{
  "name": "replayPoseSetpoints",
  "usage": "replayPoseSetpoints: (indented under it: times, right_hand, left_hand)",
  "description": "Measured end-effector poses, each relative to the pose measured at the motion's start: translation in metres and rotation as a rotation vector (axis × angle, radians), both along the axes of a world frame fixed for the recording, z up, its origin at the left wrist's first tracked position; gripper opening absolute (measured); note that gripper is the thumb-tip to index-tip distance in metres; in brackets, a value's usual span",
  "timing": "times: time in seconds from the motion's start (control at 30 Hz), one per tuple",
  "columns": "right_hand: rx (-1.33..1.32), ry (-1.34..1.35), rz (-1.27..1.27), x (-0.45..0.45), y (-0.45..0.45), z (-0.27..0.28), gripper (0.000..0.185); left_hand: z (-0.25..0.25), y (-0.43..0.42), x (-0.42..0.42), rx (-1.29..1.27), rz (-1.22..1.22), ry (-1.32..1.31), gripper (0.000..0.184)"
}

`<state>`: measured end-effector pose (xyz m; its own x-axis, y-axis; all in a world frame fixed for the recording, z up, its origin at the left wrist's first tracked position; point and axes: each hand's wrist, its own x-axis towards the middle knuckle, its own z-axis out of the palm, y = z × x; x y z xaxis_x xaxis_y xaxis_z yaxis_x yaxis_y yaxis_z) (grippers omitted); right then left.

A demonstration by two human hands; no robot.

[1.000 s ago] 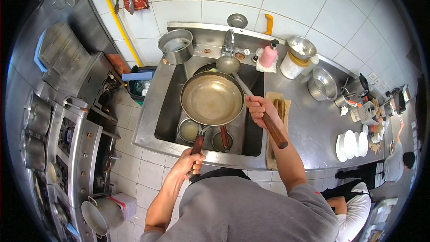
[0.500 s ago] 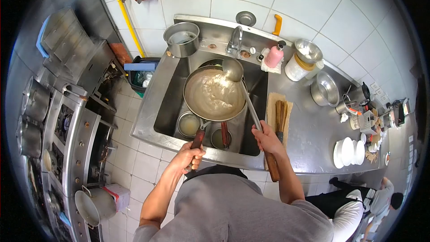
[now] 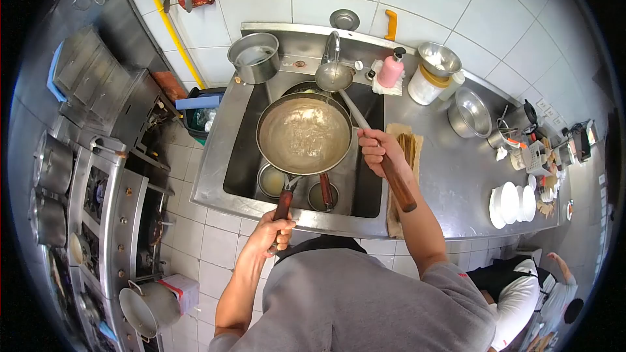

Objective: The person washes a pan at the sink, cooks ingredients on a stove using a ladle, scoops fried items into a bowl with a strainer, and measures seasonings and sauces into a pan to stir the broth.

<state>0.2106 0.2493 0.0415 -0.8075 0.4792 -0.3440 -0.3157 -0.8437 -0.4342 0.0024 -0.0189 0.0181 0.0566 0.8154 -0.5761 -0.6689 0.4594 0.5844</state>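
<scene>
My left hand (image 3: 272, 231) is wrapped round the dark wooden handle of a wok (image 3: 267, 153), which is over the sink (image 3: 240, 166) with shiny liquid inside. In my right hand (image 3: 380, 152) is the shaft of a long ladle (image 3: 334, 77), its wooden grip reaching back past my wrist. The ladle's bowl is beneath the faucet (image 3: 334, 39) at the sink's back edge. In the sink in front of the wok are a small metal pot with cloudy liquid (image 3: 271, 181) and a pot with a reddish handle (image 3: 326, 192). Behind the wok shows part of another dark pan.
A metal pot (image 3: 254, 58) stands at the sink's left corner. On the right counter are a pink pump bottle (image 3: 392, 68), a jar (image 3: 425, 87), a bamboo brush (image 3: 409, 146), a metal bowl (image 3: 469, 112) and white dishes (image 3: 502, 205). Stoves line the left; people are at lower right.
The ladle's bowl has moved from the wok's rim to beneath the faucet, my right hand rising with it. The wok has shifted slightly; my left hand keeps its hold.
</scene>
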Motion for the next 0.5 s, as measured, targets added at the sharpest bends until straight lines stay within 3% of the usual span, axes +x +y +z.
replayPoseSetpoints:
  times: [0.07, 0.5]
  right_hand:
    - [-0.102, 0.095, 0.035, -0.0032, 0.0027, 0.0038, 0.015]
    - [-0.147, 0.165, 0.057, -0.0060, 0.0088, 0.0087, 0.017]
  left_hand:
    - [0.0010, -0.0021, 0.0012, 0.001, 0.008, -0.001, 0.016]
    - [0.0019, -0.0069, 0.0063, -0.016, 0.029, -0.006, 0.016]
